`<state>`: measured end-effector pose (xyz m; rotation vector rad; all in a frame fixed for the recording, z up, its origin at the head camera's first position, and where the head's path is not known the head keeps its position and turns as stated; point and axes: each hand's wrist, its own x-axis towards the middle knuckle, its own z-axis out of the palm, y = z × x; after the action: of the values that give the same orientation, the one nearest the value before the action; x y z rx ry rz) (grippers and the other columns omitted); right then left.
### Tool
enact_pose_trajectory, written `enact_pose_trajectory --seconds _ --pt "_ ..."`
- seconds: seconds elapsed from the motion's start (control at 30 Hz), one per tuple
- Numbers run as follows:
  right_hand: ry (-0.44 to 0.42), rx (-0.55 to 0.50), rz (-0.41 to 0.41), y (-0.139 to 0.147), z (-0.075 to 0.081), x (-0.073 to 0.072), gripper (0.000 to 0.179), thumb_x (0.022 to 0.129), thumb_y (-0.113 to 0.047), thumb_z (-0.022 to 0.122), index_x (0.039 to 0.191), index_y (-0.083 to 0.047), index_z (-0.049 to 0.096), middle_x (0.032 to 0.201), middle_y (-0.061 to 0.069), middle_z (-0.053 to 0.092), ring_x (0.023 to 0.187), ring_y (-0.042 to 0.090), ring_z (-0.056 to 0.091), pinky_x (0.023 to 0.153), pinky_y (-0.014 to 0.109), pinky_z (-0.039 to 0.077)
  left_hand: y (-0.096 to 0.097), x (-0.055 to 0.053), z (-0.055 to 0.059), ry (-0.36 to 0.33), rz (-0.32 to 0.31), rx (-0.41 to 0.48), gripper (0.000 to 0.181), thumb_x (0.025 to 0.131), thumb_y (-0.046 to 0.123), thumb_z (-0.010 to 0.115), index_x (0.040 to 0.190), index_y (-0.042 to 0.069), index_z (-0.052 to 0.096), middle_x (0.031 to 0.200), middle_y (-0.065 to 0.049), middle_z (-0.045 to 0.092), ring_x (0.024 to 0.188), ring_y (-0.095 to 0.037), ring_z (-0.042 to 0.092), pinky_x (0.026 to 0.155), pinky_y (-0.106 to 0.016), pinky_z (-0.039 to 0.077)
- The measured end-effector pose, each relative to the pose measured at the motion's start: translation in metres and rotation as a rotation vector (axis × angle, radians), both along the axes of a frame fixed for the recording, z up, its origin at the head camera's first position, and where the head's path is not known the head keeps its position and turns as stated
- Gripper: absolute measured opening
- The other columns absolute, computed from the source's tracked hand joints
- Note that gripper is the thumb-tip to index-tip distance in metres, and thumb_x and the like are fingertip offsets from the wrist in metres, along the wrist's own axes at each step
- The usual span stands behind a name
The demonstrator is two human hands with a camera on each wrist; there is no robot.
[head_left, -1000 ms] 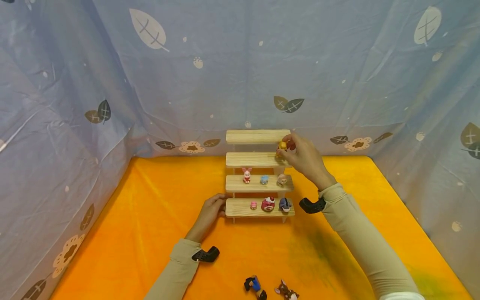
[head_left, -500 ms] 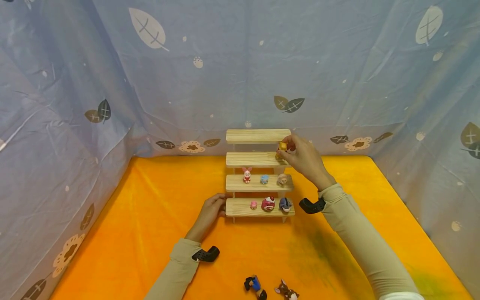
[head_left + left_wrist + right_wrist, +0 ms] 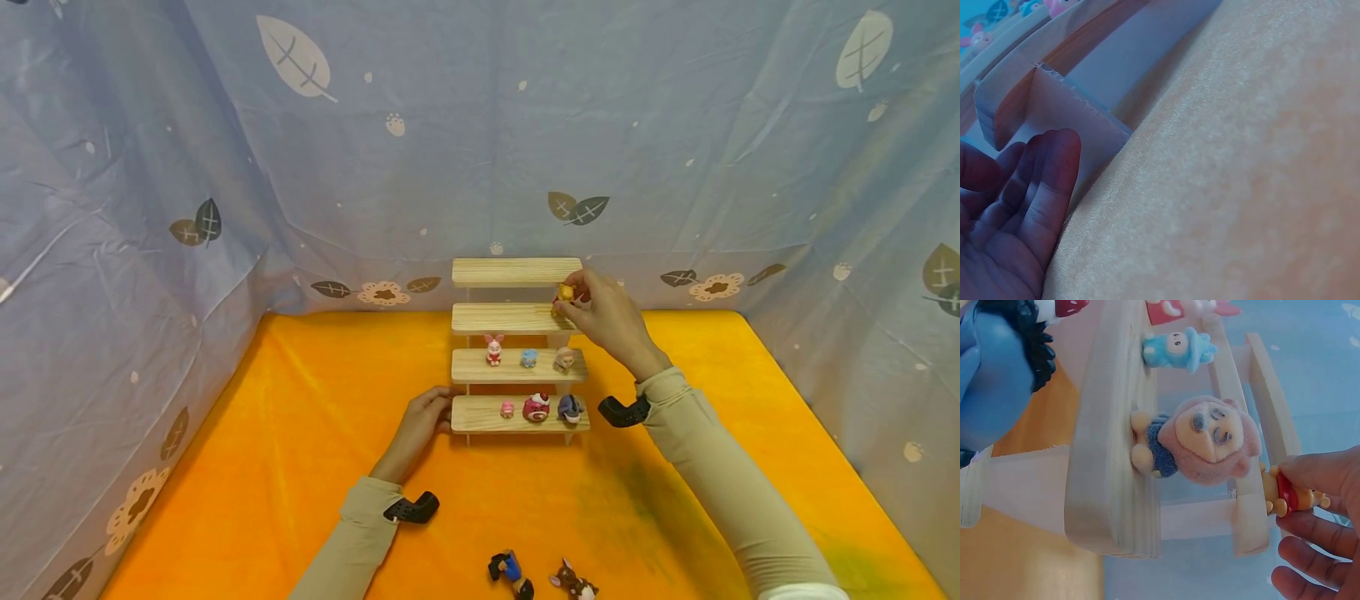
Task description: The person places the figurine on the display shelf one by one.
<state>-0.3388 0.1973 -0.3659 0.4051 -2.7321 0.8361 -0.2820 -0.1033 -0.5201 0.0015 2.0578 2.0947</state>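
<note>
Stepped shelf (image 3: 495, 317): pale wood, fine grain visible, surface matt, edges look smooth. Side support (image 3: 1075, 109): flat face, rough frayed fibres along edge. Yellow figurine (image 3: 1286, 492): looks like smooth plastic. Pink hooded figurine (image 3: 1210, 440): fuzzy and matt, as flocked. Light blue figurine (image 3: 1172, 350): smooth, plastic-looking. Orange cover (image 3: 322, 417): cloth with short pile. Backdrop (image 3: 450, 158): printed cloth, wrinkled, faint sheen.

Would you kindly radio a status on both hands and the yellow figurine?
Right hand pinches yellow figurine, right end of second shelf from top. Left hand at left end of lowest shelf. No obstruction visible.
</note>
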Motion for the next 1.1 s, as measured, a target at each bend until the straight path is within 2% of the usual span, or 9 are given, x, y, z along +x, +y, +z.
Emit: enact_pose_trajectory --seconds 0.4,0.63,0.87,1.1 --pt "-0.017 0.023 0.017 0.003 0.002 -0.001 0.041 0.095 -0.031 0.071 0.127 -0.01 0.056 0.112 0.014 0.065 0.1 0.03 0.061 0.082 0.047 0.053 0.001 0.001 0.002 0.006 0.006 -0.027 0.033 0.106 0.01 0.042 0.126 -0.008 0.062 0.102 -0.013 0.067 0.078 -0.01 0.061 0.066 -0.02 0.052" --pt "-0.043 0.019 0.009 0.006 0.009 0.004 0.046 0.097 -0.034 0.069 0.133 -0.01 0.054 0.122 0.015 0.065 0.108 0.032 0.06 0.088 0.05 0.052 0.001 0.002 0.003 0.002 0.0 -0.026 0.033 0.105 0.009 0.042 0.125 -0.008 0.061 0.103 -0.014 0.067 0.076 -0.01 0.061 0.066 -0.022 0.052" --pt "0.079 0.006 0.011 0.007 0.021 0.019 0.04 0.099 -0.029 0.065 0.132 -0.008 0.056 0.119 0.015 0.066 0.106 0.032 0.061 0.086 0.05 0.052 0.002 0.001 0.002 -0.004 0.001 -0.028 0.033 0.105 0.009 0.042 0.125 -0.008 0.062 0.102 -0.013 0.068 0.076 -0.01 0.061 0.066 -0.022 0.052" --pt "0.24 -0.037 0.126 -0.006 0.036 0.041 0.02 0.097 -0.016 0.068 0.114 -0.006 0.065 0.105 0.01 0.068 0.089 0.023 0.061 0.076 0.041 0.053 0.001 0.0 0.0 0.009 0.006 -0.036 0.034 0.106 0.009 0.041 0.126 -0.009 0.061 0.106 -0.017 0.067 0.078 -0.01 0.061 0.066 -0.021 0.053"
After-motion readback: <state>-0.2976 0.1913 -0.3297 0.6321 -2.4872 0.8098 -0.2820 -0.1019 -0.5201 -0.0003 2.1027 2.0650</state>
